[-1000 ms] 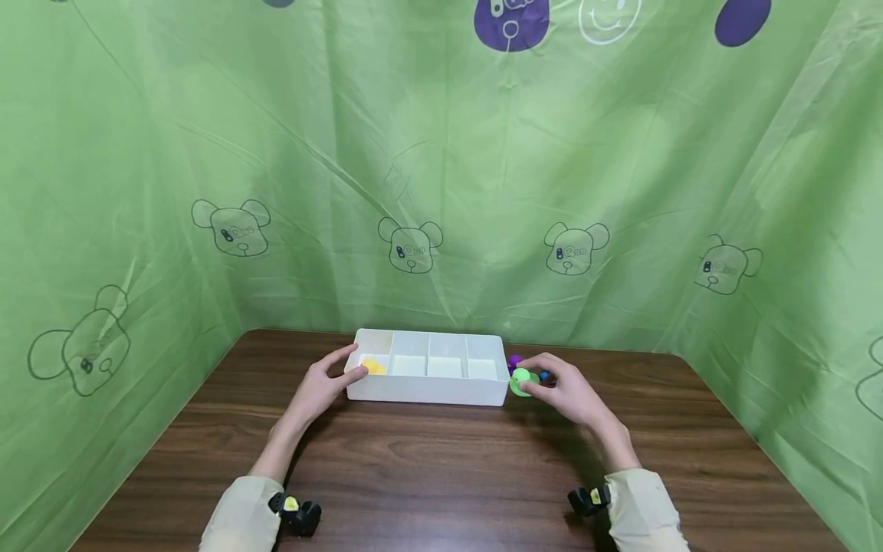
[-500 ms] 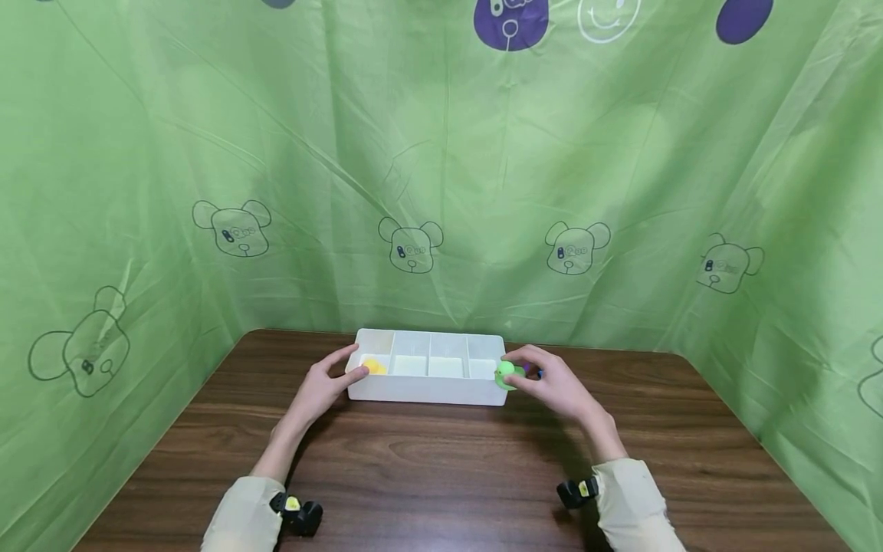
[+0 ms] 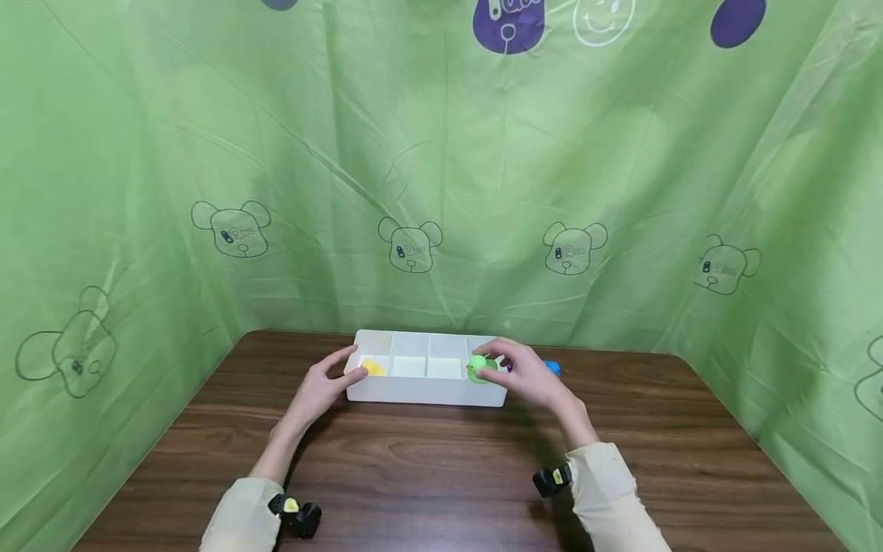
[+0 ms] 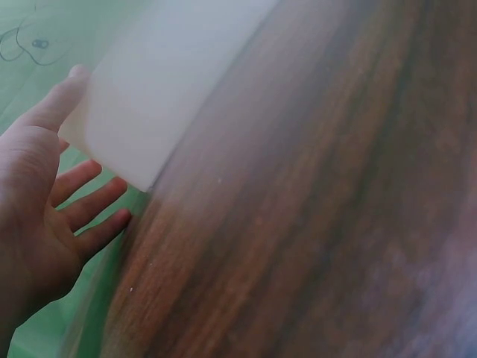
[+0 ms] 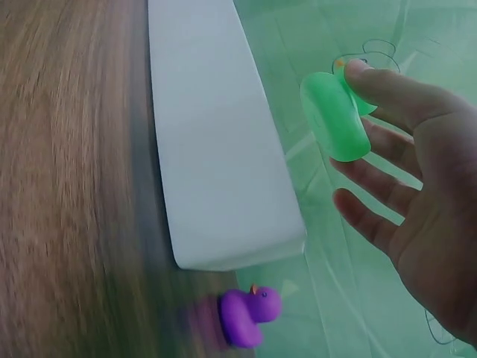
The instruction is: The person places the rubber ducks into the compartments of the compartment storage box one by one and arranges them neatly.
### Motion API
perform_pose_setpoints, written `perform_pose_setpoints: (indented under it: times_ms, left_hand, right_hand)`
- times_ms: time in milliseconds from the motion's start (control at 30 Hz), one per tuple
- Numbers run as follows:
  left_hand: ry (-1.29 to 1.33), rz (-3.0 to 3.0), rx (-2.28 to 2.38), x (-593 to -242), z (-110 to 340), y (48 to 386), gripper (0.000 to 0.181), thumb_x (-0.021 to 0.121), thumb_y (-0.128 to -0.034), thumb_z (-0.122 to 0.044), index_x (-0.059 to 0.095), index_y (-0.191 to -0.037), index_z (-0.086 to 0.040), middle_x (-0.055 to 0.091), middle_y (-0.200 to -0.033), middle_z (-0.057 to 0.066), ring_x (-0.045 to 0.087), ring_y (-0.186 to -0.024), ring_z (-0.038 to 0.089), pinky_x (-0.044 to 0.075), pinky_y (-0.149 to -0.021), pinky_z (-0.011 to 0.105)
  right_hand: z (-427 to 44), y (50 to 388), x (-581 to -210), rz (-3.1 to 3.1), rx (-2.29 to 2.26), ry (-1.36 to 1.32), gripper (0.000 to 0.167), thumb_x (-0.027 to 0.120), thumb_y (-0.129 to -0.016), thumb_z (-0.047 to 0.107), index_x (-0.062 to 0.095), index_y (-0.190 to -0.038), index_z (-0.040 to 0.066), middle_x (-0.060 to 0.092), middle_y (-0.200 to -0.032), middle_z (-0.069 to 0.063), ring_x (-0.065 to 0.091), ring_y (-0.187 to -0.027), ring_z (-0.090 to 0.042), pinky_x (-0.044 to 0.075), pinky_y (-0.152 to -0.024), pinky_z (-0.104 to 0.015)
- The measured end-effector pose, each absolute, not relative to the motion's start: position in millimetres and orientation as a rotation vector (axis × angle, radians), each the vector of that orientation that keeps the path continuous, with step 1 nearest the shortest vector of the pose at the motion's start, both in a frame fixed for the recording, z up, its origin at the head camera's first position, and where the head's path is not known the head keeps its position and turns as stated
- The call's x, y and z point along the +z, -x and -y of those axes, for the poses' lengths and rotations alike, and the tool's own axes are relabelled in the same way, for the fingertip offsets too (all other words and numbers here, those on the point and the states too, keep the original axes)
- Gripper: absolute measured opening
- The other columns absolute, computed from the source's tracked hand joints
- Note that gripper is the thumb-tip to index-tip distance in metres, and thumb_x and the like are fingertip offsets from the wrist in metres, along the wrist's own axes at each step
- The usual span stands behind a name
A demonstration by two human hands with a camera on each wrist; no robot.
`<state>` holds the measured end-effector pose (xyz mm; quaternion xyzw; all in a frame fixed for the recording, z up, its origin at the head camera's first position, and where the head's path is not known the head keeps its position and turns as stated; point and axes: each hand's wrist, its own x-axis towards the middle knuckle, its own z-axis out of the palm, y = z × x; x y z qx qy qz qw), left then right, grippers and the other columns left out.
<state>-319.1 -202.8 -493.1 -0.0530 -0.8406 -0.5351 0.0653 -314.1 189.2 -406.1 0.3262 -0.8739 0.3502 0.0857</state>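
A white divided box (image 3: 428, 391) stands lengthwise on the table, with a yellow thing (image 3: 373, 367) in its leftmost compartment. My left hand (image 3: 323, 391) grips the box's left end, thumb over the near rim; in the left wrist view this hand (image 4: 52, 201) has its other fingers at the end wall. Between thumb and fingers, my right hand (image 3: 527, 374) pinches a green rubber duck (image 3: 477, 369) above the rightmost compartment. The right wrist view shows the duck (image 5: 334, 119) raised over the box, and a purple rubber duck (image 5: 242, 317) on the table beyond the box's right end.
A blue object (image 3: 553, 368) lies right of the box, partly hidden behind my right hand. The brown wooden table (image 3: 428, 475) ends at a green printed curtain (image 3: 441, 291) at the back and sides. Two middle compartments show bare floors.
My right hand has carried the green duck leftward, from beside the box's right end to above the rightmost compartment. The left hand has stayed at the box's left end.
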Motion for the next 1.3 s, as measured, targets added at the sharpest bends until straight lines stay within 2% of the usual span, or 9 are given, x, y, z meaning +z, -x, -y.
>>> perform_pose_setpoints:
  times_ms: [100, 300, 600, 1000, 1300]
  left_hand:
    - [0.162, 2.539, -1.614, -492, 203, 318, 0.071, 0.073, -0.0840, -0.057, 0.049, -0.146, -0.032, 0.040, -0.157, 0.004, 0.054, -0.125, 0.027, 0.047, -0.087, 0.033]
    - [0.156, 2.548, -1.597, -493, 204, 317, 0.072, 0.072, -0.0838, -0.058, 0.049, -0.146, -0.031, 0.040, -0.156, 0.005, 0.052, -0.124, 0.026, 0.047, -0.086, 0.032]
    - [0.153, 2.556, -1.578, -493, 203, 316, 0.072, 0.072, -0.0845, -0.058, 0.049, -0.147, -0.030, 0.040, -0.157, 0.004, 0.042, -0.132, 0.024, 0.043, -0.092, 0.035]
    - [0.148, 2.560, -1.568, -491, 201, 318, 0.072, 0.071, -0.0835, -0.060, 0.049, -0.146, -0.031, 0.040, -0.157, 0.004, 0.036, -0.139, 0.024, 0.039, -0.099, 0.040]
    - [0.148, 2.556, -1.569, -492, 203, 318, 0.070, 0.072, -0.0844, -0.058, 0.049, -0.146, -0.032, 0.041, -0.156, 0.005, 0.042, -0.128, 0.023, 0.042, -0.090, 0.033]
  right_hand:
    - [-183, 317, -406, 2.607, 1.041, -0.997, 0.031, 0.075, -0.090, 0.028, 0.070, -0.119, 0.018, 0.068, -0.113, 0.007, 0.061, -0.104, -0.015, 0.052, -0.086, -0.048]
    - [-171, 320, -406, 2.603, 1.036, -1.034, 0.030, 0.074, -0.090, 0.028, 0.069, -0.119, 0.019, 0.068, -0.114, 0.005, 0.061, -0.104, -0.017, 0.053, -0.087, -0.049]
    - [-156, 331, -411, 2.582, 0.976, -1.106, 0.032, 0.073, -0.091, 0.032, 0.069, -0.120, 0.019, 0.069, -0.112, 0.007, 0.063, -0.102, -0.013, 0.054, -0.084, -0.043]
    - [-137, 336, -411, 2.590, 1.026, -1.109, 0.033, 0.073, -0.091, 0.034, 0.069, -0.119, 0.019, 0.068, -0.112, 0.006, 0.063, -0.102, -0.016, 0.053, -0.087, -0.046]
    - [-117, 343, -408, 2.602, 1.029, -1.126, 0.031, 0.074, -0.090, 0.035, 0.070, -0.117, 0.020, 0.069, -0.108, 0.007, 0.064, -0.099, -0.014, 0.054, -0.086, -0.042]
